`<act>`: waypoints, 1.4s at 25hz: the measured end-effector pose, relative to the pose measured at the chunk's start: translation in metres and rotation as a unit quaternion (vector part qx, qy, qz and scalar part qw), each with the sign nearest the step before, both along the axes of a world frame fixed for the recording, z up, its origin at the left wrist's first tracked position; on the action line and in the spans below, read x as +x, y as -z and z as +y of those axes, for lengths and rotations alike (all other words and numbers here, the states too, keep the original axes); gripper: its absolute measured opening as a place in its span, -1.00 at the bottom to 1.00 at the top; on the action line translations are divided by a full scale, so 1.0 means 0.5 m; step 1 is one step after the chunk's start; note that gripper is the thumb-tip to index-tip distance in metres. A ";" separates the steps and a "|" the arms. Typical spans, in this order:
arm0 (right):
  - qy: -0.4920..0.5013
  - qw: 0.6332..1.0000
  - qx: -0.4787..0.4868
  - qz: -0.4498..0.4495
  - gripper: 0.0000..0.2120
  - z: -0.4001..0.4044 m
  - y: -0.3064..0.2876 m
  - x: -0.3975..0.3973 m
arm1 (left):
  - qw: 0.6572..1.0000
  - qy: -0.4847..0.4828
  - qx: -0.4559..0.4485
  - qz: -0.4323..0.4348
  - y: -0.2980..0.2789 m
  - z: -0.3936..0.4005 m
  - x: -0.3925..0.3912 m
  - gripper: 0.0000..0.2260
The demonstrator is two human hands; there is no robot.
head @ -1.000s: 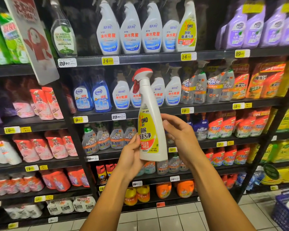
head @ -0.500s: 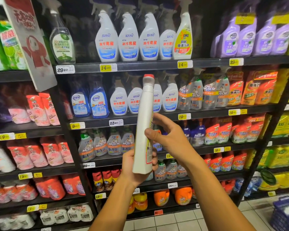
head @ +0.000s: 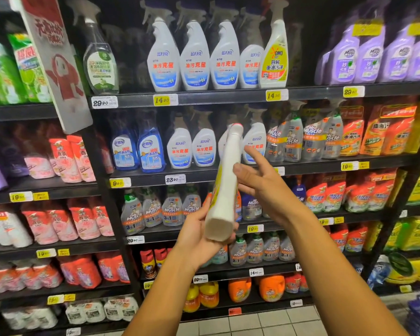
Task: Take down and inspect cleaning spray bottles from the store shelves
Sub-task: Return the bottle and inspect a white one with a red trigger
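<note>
Store shelving [head: 204, 98] packed with cleaning products fills the wall beyond both hands, yellow price tags along each edge. Between the hands is the white spray bottle [head: 224, 187], tipped so its base faces the person and its red-capped head points up and away toward the shelves. The left hand [head: 199, 236] cradles the lower end from beneath, fingers curled round the body. The right hand [head: 260, 183] sits just to the right of the bottle's middle, fingers spread and mostly straight, the thumb touching or nearly touching the white side; it does not appear to grip.

The step looks like turning the bottle to read another face. To do it well, I'd say the left hand should keep a firm wrap near the base while the right guides the rotation gently, keeping clear of the trigger. Above the right hand, a matching yellow-labelled bottle [head: 274, 57] stands on the upper shelf.
</note>
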State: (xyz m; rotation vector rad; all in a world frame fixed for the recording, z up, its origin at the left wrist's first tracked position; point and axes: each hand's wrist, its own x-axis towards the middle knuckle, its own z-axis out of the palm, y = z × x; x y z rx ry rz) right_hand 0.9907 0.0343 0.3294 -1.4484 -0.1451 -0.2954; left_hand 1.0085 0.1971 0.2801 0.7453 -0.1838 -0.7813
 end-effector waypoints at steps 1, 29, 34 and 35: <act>-0.016 1.000 0.015 0.017 -0.27 -0.001 -0.008 0.008 | 1.000 0.013 -0.009 0.020 -0.008 -0.005 -0.006 -0.63; -0.008 0.993 -0.059 0.100 -0.67 -0.020 -0.099 0.038 | 0.961 -0.058 0.171 -0.211 -0.062 0.018 0.049 -0.78; 0.017 0.992 -0.120 0.034 -0.55 -0.015 -0.089 0.035 | 0.901 -0.171 0.222 -0.330 -0.042 0.020 0.071 -0.85; 0.011 0.993 -0.119 0.024 -0.53 -0.013 -0.085 0.034 | 0.899 -0.176 0.220 -0.335 -0.037 0.021 0.074 -0.84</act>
